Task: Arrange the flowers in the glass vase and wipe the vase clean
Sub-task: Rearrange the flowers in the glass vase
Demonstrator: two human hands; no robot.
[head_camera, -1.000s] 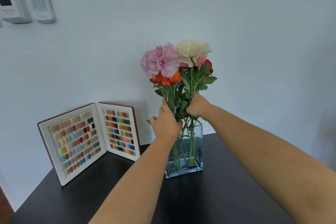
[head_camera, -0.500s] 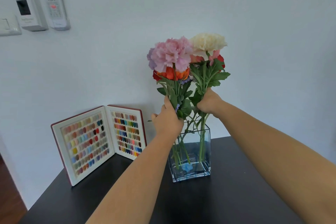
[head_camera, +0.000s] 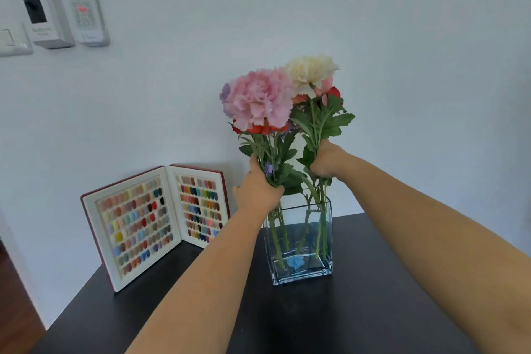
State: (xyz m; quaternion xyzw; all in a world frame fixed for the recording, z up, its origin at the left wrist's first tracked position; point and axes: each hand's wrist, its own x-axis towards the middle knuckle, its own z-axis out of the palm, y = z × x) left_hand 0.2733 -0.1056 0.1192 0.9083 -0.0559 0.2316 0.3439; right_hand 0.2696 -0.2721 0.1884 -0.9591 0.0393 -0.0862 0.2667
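On the black counter, near the back wall, a square glass vase stands w/ stems inside. Left hand is closed round the pink-flower bunch; right hand is closed round the cream-flower stems, both just above the rim. Colour-swatch book stands open to the left, apart from the vase. Plenty of bare top in front & right. Wall remote text too small to read.

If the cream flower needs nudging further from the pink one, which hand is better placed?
Probably the right hand: it grips the stems under the cream flower. The left hand holds the pink flower bunch.
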